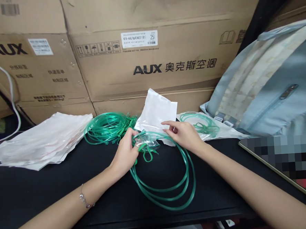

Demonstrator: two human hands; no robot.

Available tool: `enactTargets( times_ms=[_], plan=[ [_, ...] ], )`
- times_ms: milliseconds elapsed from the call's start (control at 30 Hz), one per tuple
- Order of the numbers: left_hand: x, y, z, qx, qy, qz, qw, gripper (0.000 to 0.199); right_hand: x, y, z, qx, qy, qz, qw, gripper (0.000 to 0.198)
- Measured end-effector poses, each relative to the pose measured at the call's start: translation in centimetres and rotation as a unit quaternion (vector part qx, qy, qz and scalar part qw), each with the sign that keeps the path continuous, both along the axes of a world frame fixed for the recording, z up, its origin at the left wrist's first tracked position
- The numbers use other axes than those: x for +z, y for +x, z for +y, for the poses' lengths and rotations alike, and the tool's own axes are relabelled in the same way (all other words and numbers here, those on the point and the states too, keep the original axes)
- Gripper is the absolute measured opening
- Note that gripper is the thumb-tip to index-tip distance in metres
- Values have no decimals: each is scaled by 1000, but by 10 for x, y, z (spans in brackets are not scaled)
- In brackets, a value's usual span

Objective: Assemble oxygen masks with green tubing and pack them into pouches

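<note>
- Two AUX cartons behind the black counter (43,190). The big box (162,10) says "AUX 奥克斯空调", and its label (139,39) reads KFR-46G/BpR3AES1(B1), plus a 25.
- Left box (38,18): AUX again, with 分拣标签, 快递面单 and 粘贴区域 printed below, and a "300kgf" line.
- Left hand (126,147) is pinching the green tube (168,190) by its clear mask end, mid-counter, loops hanging toward the front edge.
- Right hand (184,133) is half curled over the tube, fingertips at a white bag (156,109); can't tell if it's gripping anything.
- Coiled tubes (107,127) sit behind the left hand, stacked bags (44,138) further left.
- Blue backpack (265,83) far right.
</note>
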State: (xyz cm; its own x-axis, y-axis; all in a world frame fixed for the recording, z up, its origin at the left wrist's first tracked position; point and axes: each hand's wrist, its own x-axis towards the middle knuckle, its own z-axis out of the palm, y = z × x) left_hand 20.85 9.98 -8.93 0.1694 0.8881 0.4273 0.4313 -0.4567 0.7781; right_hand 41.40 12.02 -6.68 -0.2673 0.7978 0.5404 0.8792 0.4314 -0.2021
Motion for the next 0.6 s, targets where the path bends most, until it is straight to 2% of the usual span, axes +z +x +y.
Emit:
enactTargets(
  times_ms=[100, 233, 367, 500, 600],
  plan=[
    [2, -1, 0, 19, 69, 28, 997, 7, 0, -1, -2, 26, 20, 12, 999, 23],
    [5, -3, 3, 44, 66, 28, 996, 9, -1, -5, -6, 90, 88, 6, 992, 23],
    [7, -5, 7, 53, 44, -1, 998, 13, 1, -4, -5, 160, 172, -39, 971, 23],
    [7, -8, 9, 53, 13, -32, 998, 40, 10, 6, -4, 231, 122, -148, 954, 26],
    [7, -10, 10, 58, 3, -22, 998, 56, 20, 14, -7, 234, 75, -208, 947, 30]
  ],
)
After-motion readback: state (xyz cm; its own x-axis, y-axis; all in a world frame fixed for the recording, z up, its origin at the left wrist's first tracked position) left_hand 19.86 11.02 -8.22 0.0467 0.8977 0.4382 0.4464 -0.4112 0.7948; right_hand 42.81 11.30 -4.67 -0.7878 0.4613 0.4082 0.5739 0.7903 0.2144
